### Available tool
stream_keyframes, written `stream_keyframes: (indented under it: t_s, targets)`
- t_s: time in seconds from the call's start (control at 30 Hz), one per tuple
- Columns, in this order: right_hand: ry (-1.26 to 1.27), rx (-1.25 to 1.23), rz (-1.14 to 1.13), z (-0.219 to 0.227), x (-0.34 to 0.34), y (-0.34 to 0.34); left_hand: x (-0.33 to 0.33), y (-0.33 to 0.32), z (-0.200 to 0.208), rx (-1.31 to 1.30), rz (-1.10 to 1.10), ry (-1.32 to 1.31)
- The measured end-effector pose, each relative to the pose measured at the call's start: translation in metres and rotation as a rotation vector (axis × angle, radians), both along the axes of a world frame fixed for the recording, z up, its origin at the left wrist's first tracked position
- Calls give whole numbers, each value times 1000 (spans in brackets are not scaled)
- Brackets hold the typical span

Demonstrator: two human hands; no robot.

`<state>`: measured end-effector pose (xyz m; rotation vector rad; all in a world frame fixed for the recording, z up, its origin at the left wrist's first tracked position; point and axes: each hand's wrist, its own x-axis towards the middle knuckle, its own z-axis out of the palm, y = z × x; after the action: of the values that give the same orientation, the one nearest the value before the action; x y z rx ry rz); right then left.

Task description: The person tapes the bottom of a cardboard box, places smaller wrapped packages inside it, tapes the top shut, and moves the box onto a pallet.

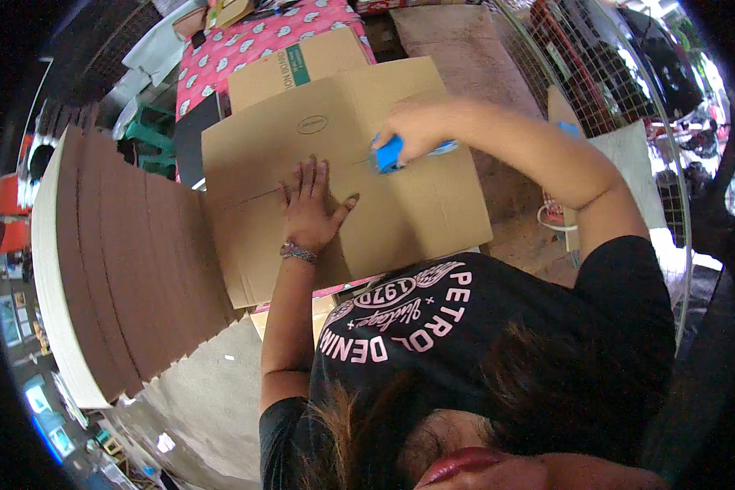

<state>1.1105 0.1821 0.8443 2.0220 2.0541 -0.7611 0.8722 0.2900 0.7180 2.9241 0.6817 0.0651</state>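
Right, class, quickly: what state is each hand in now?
Left hand: open, fingers spread on the cardboard box.
Right hand: closed, holding a blue object.

A box [253,237] lies on the table [265,37] — the left hand [312,216] on its left half, the right hand [420,131] over its right, a tool [389,154] inside. Another box [335,59] lies just behind. Left stands a cardboard pile [131,261] — far right, a wire fence [608,77].

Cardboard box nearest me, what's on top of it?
Your left hand lies spread on the cardboard box; your right hand holds a blue object over it. The cardboard beneath them is covered.
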Motion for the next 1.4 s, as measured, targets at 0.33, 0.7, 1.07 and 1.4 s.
stream_keyframes:
  t_s: [0.33, 0.7, 1.07, 1.4]
  targets:
    - [-58, -182, -364, -7, 134, -159, -2, -4, 6, 43, 7, 37]
    - [-60, -178, -354, -95, 126, -124, 74, -78, 23, 41, -27, 115]
    - [-92, -420, -275, -254, 156, -44, 76, -58, 20, 18, -103, 114]
    - [81, 366, -394, -255, 282, 110, -88, 116, -35, 124, 856, -69]
